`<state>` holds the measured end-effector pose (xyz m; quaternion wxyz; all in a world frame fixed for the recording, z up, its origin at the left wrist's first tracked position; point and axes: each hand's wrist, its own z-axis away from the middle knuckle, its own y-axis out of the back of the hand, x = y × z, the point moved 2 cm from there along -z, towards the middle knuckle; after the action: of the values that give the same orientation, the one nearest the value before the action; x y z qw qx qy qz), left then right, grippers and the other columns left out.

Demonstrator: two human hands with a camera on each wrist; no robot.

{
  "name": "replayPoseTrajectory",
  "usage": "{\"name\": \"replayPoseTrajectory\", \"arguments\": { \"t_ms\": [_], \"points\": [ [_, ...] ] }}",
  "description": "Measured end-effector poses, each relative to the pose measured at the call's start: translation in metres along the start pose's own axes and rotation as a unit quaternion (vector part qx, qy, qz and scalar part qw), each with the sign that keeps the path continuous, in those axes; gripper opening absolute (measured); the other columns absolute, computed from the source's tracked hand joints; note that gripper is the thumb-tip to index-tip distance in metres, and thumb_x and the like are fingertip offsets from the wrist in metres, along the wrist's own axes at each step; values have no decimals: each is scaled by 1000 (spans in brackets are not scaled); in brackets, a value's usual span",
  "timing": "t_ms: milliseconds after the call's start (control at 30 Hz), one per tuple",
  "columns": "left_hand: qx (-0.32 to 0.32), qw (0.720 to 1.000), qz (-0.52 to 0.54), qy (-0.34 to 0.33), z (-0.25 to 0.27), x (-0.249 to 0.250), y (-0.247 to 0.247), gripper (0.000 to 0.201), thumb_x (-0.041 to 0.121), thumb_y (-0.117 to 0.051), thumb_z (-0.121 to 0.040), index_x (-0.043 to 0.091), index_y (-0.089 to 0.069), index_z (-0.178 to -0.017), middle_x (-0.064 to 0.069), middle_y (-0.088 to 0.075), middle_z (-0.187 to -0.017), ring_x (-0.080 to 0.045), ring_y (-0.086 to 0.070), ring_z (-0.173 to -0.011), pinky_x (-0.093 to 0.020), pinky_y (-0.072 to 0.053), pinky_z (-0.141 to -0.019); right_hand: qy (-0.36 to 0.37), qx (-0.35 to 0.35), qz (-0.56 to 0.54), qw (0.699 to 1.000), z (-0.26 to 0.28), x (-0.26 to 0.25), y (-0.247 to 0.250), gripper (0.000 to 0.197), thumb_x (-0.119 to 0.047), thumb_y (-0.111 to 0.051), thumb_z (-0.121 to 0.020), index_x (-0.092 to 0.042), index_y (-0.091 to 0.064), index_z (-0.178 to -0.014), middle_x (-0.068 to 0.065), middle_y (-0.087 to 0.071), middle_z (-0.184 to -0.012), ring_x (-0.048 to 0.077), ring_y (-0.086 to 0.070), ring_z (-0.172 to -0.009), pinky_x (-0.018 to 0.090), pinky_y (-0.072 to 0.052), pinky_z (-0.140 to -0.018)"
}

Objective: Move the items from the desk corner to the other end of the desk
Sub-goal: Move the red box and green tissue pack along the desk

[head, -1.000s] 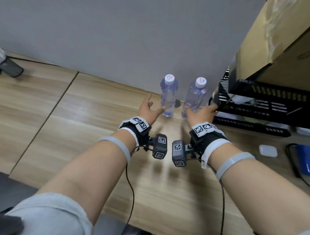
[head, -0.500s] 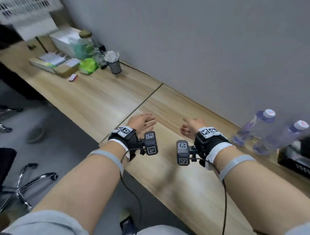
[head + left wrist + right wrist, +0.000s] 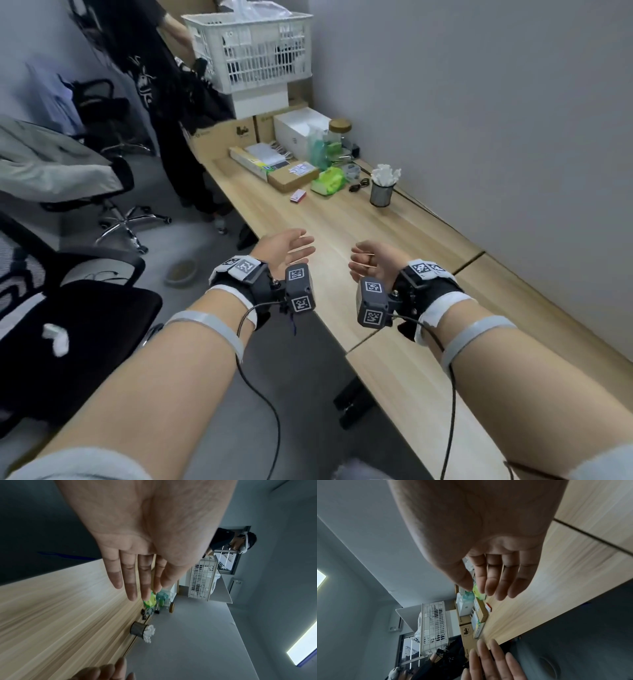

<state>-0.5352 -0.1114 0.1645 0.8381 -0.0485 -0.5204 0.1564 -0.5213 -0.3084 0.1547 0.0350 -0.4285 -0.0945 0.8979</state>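
Both my hands hover empty above the wooden desk point(image 3: 342, 219), palms turned toward each other. The left hand point(image 3: 298, 246) has straight fingers point(image 3: 132, 585); the right hand point(image 3: 359, 260) has loosely bent fingers point(image 3: 494, 584). Far ahead, the desk corner holds a mesh cup point(image 3: 381, 194) stuffed with white material, a green pack point(image 3: 329, 181), a small red-and-white box point(image 3: 298, 195), a flat cardboard box point(image 3: 293, 176), a white box point(image 3: 299, 132) and a cork-lidded jar point(image 3: 339, 132). The cup point(image 3: 138, 629) also shows in the left wrist view. No water bottle is in view.
A white slatted basket point(image 3: 251, 51) sits on stacked boxes at the desk's far end. A person in black point(image 3: 164, 102) stands beside it. Office chairs point(image 3: 102, 192) fill the floor to the left. A grey wall point(image 3: 479, 137) runs along the desk's right side.
My hands left the two water bottles standing by the wall and came back empty. The view swung left, from the bottles to the cluttered far corner.
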Motion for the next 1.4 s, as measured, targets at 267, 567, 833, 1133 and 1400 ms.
{"name": "replayPoseTrajectory", "arguments": {
  "t_ms": [267,567,833,1133,1400],
  "points": [
    [30,999,-27,32,-98,37,51,13,19,-53,-100,11,-61,-104,-6,-68,-99,-22,-67,-87,-33,-52,-80,2,22,1,1000,-122,-37,-51,15,-19,-56,-92,-8,-60,-83,4,-58,-71,20,-59,-65,31,-49,-59],
    [67,987,-128,76,-271,103,91,22,20,-52,-101,7,-59,-117,-6,-68,-103,-20,-67,-90,-31,-52,-74,-53,36,-18,998,-293,-89,-100,8,-12,-60,-89,-5,-61,-86,8,-60,-77,22,-60,-65,30,-49,-60],
    [38,982,-137,126,-386,128,94,23,11,-59,-97,8,-59,-119,-10,-64,-103,-26,-64,-95,-37,-53,-81,-80,75,16,994,-372,-129,-115,5,-11,-61,-89,-6,-61,-88,8,-60,-77,22,-60,-64,29,-50,-59],
    [-89,934,-323,122,-530,104,65,61,12,-74,-78,33,-56,-133,-9,-63,-119,-29,-60,-115,-44,-55,-94,-33,160,109,981,-448,-152,-105,22,-17,-63,-88,-18,-60,-110,9,-62,-103,24,-66,-87,34,-57,-75],
    [-166,762,-626,33,-614,84,51,92,10,-63,-81,36,-14,-155,-8,-19,-148,-30,-49,-127,-32,-37,-111,15,211,424,881,-519,-174,-105,71,-22,-65,-81,-38,-32,-143,14,-40,-130,30,-60,-104,34,-48,-87]
  ]
}}
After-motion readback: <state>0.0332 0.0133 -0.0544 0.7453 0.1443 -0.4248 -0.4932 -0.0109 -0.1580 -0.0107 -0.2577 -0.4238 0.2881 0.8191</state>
